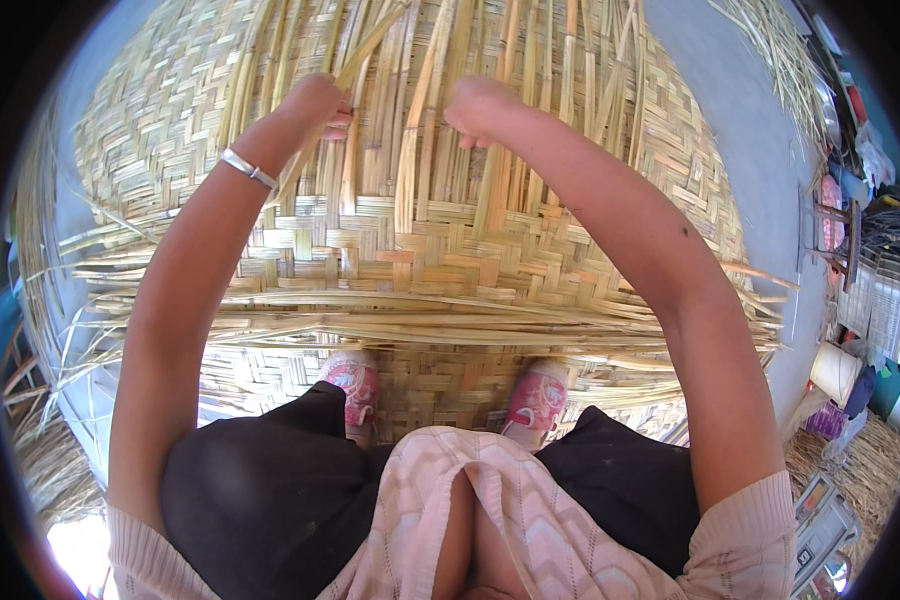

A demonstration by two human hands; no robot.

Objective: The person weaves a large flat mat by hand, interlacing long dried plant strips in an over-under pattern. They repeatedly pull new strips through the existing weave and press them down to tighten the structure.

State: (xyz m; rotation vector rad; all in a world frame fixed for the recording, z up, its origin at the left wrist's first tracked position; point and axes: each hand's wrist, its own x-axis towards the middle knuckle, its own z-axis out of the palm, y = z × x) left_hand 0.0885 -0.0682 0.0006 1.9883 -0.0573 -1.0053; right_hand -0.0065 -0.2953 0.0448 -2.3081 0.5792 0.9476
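Note:
A large woven bamboo mat [440, 250] lies on the ground under me, with loose upright strips [530, 60] at its far side. My left hand [315, 103] is closed around one pale bamboo strip [365, 50] that slants up to the right. A silver bangle [248, 168] sits on that wrist. My right hand [475, 108] is curled with its fingers pressed down among the strips of the mat; what it grips is hidden. My feet in pink slippers [355, 385] stand on the near woven part.
Grey concrete floor [730, 120] shows to the right of the mat. Loose bamboo strips [770, 50] lie at the upper right. Cluttered household items and a small wooden stool [840, 240] stand along the right edge. Straw [850, 460] lies at the lower right.

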